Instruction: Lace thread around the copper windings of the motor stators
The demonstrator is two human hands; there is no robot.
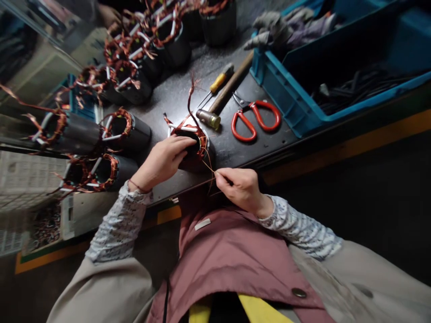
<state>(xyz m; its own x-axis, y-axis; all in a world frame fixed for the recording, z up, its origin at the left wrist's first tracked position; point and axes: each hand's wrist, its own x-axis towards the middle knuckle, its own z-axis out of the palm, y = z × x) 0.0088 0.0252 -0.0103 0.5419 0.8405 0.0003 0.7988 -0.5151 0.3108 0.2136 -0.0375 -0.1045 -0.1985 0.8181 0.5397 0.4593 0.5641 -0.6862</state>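
Note:
A motor stator (193, 163), a dark cylinder with reddish copper windings and white sleeving at its top, stands near the bench's front edge. My left hand (164, 159) grips its rim from the left, fingers reaching over the opening; the fingertips are partly hidden. Just right of the stator, my right hand (239, 184) is closed in a pinch on a thin copper-coloured thread (209, 166) that runs to the windings. A bundle of winding leads (191, 101) sticks up from the stator's far side.
Red-handled scissors (256, 119), a hammer (222, 96) and a yellow-handled screwdriver (218, 83) lie behind the stator. A blue crate (286, 98) stands right, grey gloves (289, 29) on its edge. Several other stators (134, 130) fill the left and back. Another person's hand (109, 17) shows at the back.

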